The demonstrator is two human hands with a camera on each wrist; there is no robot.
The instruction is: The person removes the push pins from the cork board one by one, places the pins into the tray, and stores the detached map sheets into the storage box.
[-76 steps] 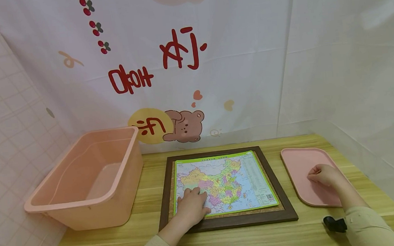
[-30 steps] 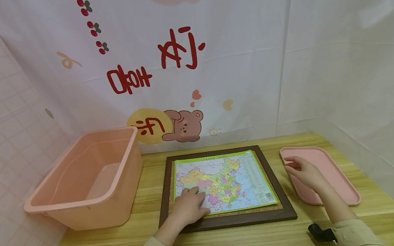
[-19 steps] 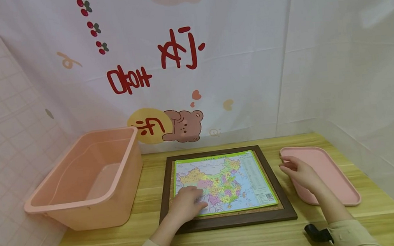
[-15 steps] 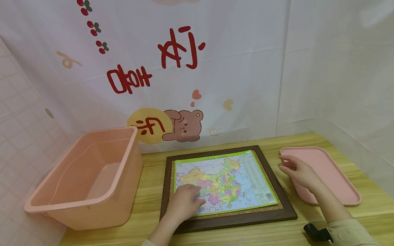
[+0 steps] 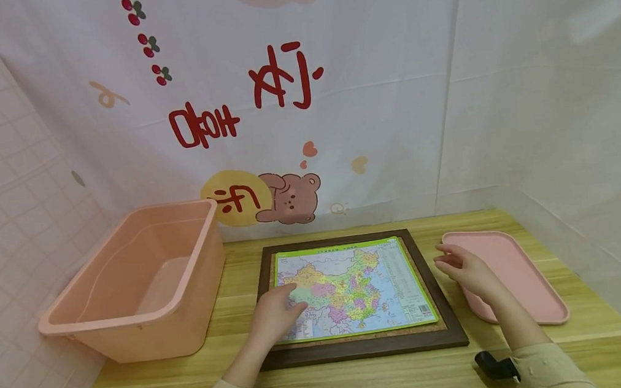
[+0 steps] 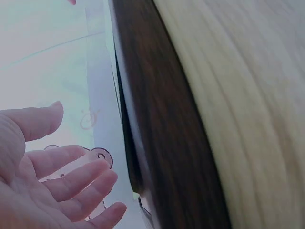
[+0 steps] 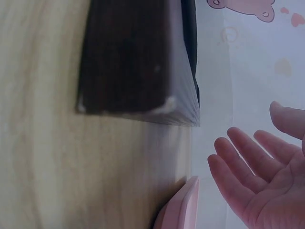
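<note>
Lower left corner of the map puzzle [image 5: 352, 289] hidden under the left hand [image 5: 274, 317]. Print and place names on the map too small to read from the head view. Near left rim of the pink tray [image 5: 522, 274] covered by the right hand [image 5: 464, 270]. Both forearms cut off by the bottom edge. In the left wrist view, only a blurred strip of the dark frame [image 6: 167, 143]; palm cut by the edge. In the right wrist view, only a tray corner [image 7: 183, 207] visible.
</note>
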